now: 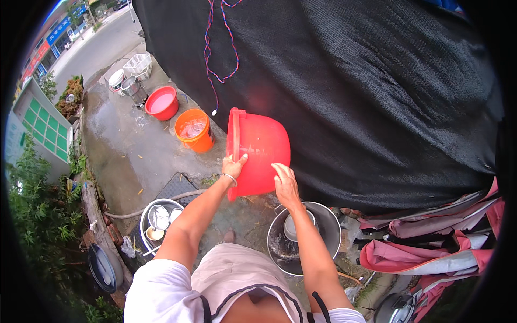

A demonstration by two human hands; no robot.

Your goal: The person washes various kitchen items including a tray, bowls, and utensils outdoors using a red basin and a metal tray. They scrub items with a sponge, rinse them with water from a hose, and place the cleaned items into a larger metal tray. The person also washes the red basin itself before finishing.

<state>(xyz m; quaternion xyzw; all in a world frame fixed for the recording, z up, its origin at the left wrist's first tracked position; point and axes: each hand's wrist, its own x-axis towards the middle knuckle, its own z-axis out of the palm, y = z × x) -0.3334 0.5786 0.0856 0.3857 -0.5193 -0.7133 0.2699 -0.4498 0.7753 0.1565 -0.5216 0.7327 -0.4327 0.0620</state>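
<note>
A large red plastic basin (262,141) is tipped on its side in front of me, its rim facing left and its base facing right. My left hand (235,166) grips the lower part of the rim, thumb on the outer wall. My right hand (286,181) rests against the outside near the base, fingers bent. The basin's inside is hidden. Beyond it to the left stand an orange bucket (208,139) with clear contents and a smaller red basin (171,110) holding pinkish liquid. Below my right forearm is a wide metal pot (333,226) with a smaller pan inside.
At lower left a metal basin (143,226) holds several bowls. A hose (125,216) crosses the wet concrete. Black sheeting (363,101) hangs on the right, with a twisted red-and-blue cord (207,48). Folded pink fabric (412,258) and a log edging (95,214) flank the ground.
</note>
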